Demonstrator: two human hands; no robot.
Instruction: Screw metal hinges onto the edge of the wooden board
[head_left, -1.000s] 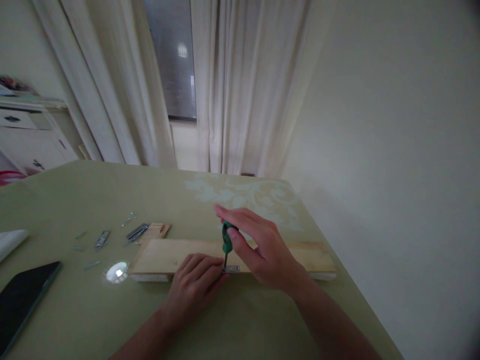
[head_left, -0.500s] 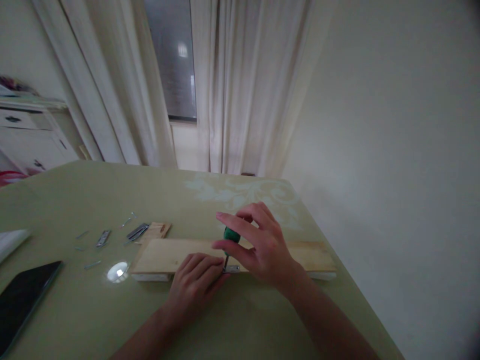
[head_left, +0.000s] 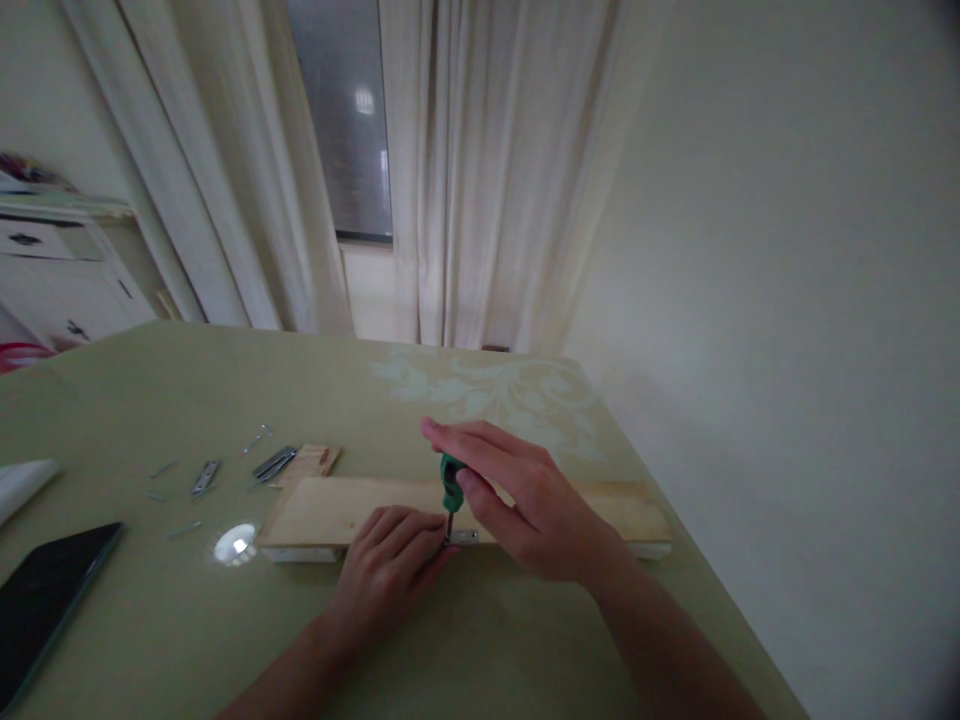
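A short screwdriver (head_left: 452,485) with a green handle stands nearly upright, its tip down at a small metal hinge (head_left: 465,537). This hinge lies along the near edge of a pale wooden board (head_left: 322,505). Curled about the handle is my right hand (head_left: 525,500), its thumb against the side and its fingers over the top. My left hand (head_left: 397,560) is closed at the board's near edge, fingertips pinching around the hinge's left end beside the screwdriver tip. The left fingers hide that end of the hinge and any screw there.
Left of the board lie a small wood piece (head_left: 309,461), folded metal hinges (head_left: 275,464), another hinge (head_left: 205,477) and several screws (head_left: 184,530). A dark tablet or phone (head_left: 52,600) rests at the table's left. A wall (head_left: 787,350) borders the right side.
My right hand has turned about the screwdriver: its fingers now stretch over the handle's top and its thumb has drawn back, showing more of the handle. My left hand has stayed put.
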